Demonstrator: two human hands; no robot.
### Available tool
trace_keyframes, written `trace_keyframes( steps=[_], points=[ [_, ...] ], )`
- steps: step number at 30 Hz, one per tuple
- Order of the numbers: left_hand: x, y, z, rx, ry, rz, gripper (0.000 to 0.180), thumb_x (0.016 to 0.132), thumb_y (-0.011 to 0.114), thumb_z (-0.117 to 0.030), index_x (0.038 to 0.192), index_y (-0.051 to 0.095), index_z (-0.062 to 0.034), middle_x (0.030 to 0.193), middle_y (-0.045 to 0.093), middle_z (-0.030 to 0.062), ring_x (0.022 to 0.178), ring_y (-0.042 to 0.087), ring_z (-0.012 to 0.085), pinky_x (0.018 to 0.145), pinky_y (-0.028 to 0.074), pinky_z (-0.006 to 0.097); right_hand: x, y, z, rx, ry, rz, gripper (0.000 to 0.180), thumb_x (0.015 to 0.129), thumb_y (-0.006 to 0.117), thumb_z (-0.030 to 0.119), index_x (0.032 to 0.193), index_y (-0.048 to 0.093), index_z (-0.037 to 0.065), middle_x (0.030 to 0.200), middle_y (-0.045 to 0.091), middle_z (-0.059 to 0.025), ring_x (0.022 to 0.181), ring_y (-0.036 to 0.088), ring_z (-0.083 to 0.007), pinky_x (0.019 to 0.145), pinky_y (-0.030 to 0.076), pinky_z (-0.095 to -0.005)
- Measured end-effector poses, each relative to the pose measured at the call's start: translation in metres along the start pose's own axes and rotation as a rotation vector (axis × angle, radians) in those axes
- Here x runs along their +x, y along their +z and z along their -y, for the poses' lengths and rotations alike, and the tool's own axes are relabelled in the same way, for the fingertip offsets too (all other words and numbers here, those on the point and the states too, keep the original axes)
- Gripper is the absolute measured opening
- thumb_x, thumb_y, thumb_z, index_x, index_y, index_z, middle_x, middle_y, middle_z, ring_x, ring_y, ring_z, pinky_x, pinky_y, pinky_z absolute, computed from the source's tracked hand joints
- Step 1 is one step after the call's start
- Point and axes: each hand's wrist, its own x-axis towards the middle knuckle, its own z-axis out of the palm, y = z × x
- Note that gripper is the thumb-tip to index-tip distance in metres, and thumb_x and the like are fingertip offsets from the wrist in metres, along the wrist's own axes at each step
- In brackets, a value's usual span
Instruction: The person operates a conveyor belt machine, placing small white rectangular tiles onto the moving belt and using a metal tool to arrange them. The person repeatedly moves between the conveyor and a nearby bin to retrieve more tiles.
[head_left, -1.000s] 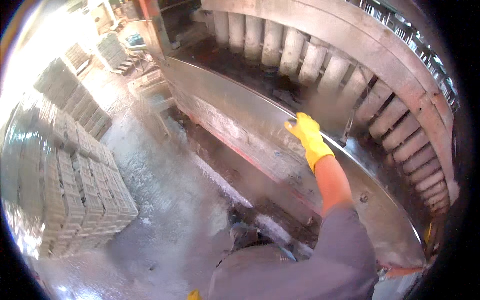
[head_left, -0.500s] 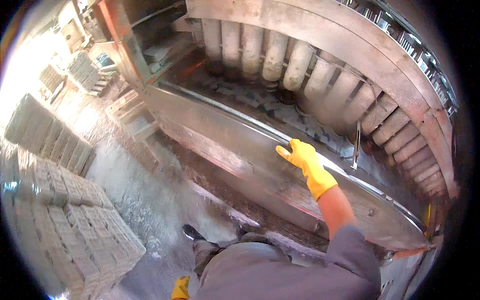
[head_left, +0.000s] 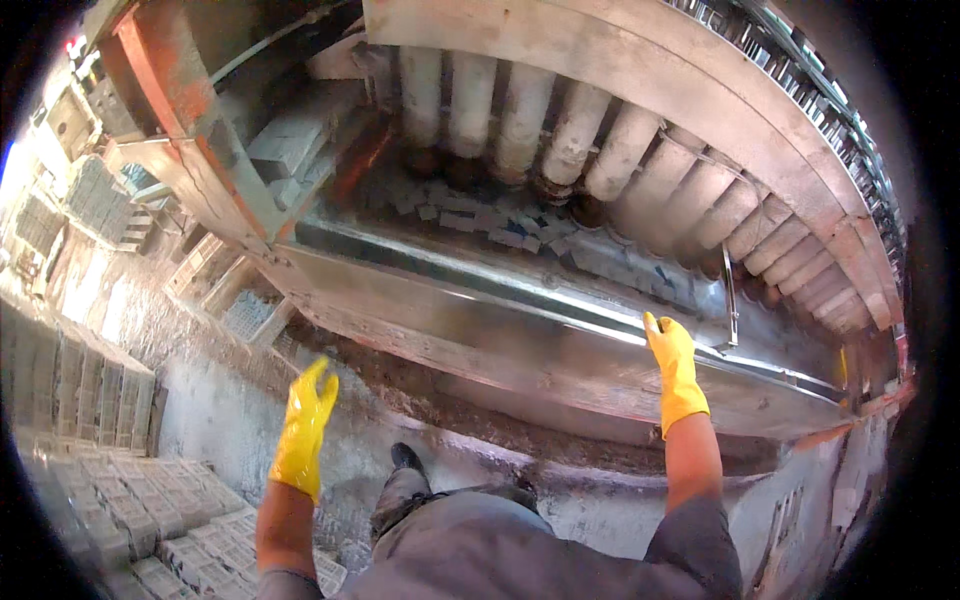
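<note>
My right hand (head_left: 675, 370) wears a yellow rubber glove and reaches to the shiny metal rim (head_left: 480, 285) of a long trough-like machine. Its thumb side stands apart from the bent fingers, which overlap the rim; how firmly they touch it I cannot make out. My left hand (head_left: 308, 425), in a matching wet glove, is raised at the left over the floor, fingers spread, nothing visible in it. Inside the trough lie small grey flat pieces (head_left: 490, 222) below a curved row of dusty cylinders (head_left: 570, 140). An upright metal bracket (head_left: 730, 300) stands near my right hand.
Stacks of grey blocks (head_left: 85, 380) stand at the left, with more stacked blocks (head_left: 150, 510) nearer me. A wooden crate (head_left: 225, 285) sits beside the machine's left end, next to a rusty orange post (head_left: 150, 70). The floor (head_left: 215, 400) looks wet.
My left hand has risen from the lower edge into full view, fingers spread. My right hand has shifted right along the rim, closer to the bracket. The view has turned slightly.
</note>
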Motion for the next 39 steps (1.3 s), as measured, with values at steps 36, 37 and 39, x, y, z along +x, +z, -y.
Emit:
trace_keyframes(
  steps=[36,37,39],
  points=[
    [0.299,0.022,-0.056,0.486,-0.089,-0.189,0.042,0.095,0.065,-0.047,0.119,0.076,-0.0146,0.114,0.077,0.0191,0.110,0.072,0.0420,0.093,0.056,0.053,0.021,0.028,-0.023,0.047,0.421,0.033,0.049,0.106,0.051,0.048,0.102,0.074,0.005,0.083,0.077,-0.0131,0.068,0.076,-0.0292,0.079,0.058,-0.0436],
    [0.302,0.029,-0.062,0.461,-0.072,-0.198,0.042,0.095,0.065,-0.047,0.119,0.076,-0.0147,0.114,0.077,0.0190,0.110,0.072,0.0418,0.093,0.056,0.053,0.026,0.037,-0.051,-0.005,0.380,-0.076,0.049,0.106,0.051,0.048,0.101,0.074,0.005,0.084,0.077,-0.0134,0.068,0.076,-0.0287,0.079,0.058,-0.0431],
    [0.296,0.023,-0.061,0.491,-0.068,-0.228,0.041,0.095,0.065,-0.047,0.118,0.075,-0.0144,0.115,0.077,0.0179,0.109,0.072,0.0416,0.092,0.056,0.053,0.025,0.037,-0.035,0.086,0.406,-0.031,0.049,0.105,0.051,0.048,0.101,0.074,0.005,0.086,0.078,-0.0145,0.074,0.077,-0.0304,0.080,0.057,-0.0438]
  ],
)
